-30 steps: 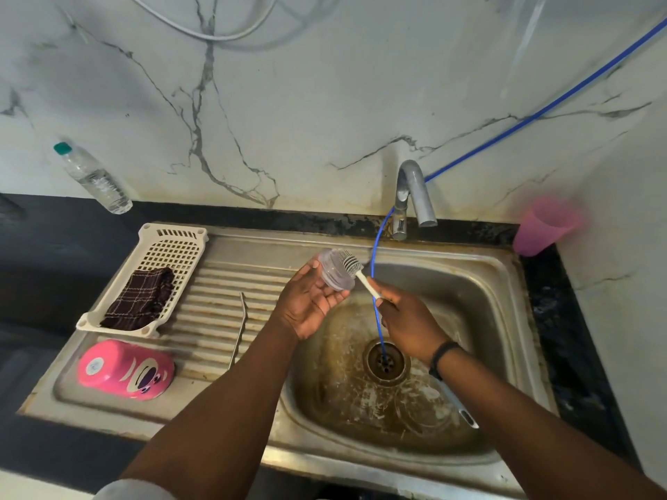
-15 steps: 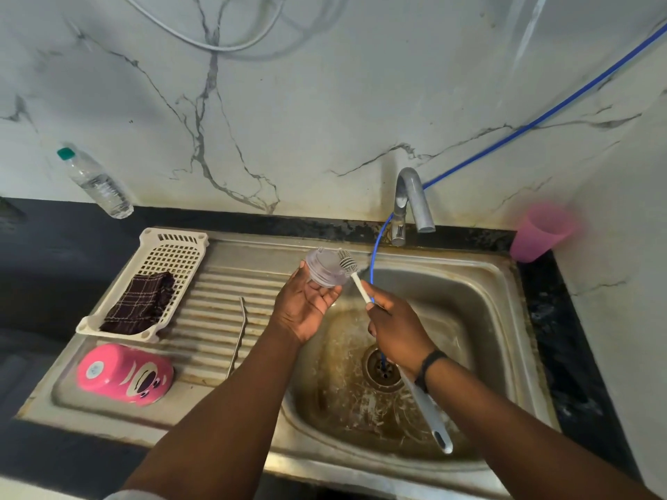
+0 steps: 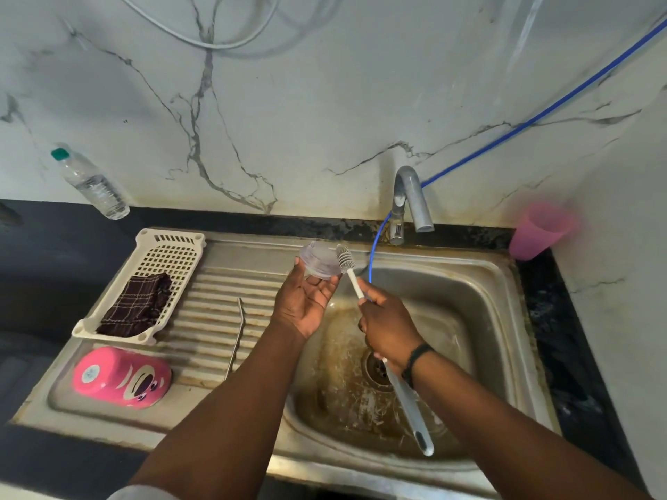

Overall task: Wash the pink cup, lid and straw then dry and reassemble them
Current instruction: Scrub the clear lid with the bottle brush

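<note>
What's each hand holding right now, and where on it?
Left hand: clear lid, fingers at its rim. Right hand: brush, gripped mid-handle.

White veined marble wall behind a stained steel sink; black counter alongside.

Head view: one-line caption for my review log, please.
Left hand holds clear lid while right hand scrubs it with bottle brush over sink.

Bottle: clear plastic bottle with green cap, leaning against the marble wall.
Basket: white slotted basket on the drainboard, holding a dark checked cloth.
Tap: metal tap over the steel sink.
Hose: blue hose along the wall.
</note>
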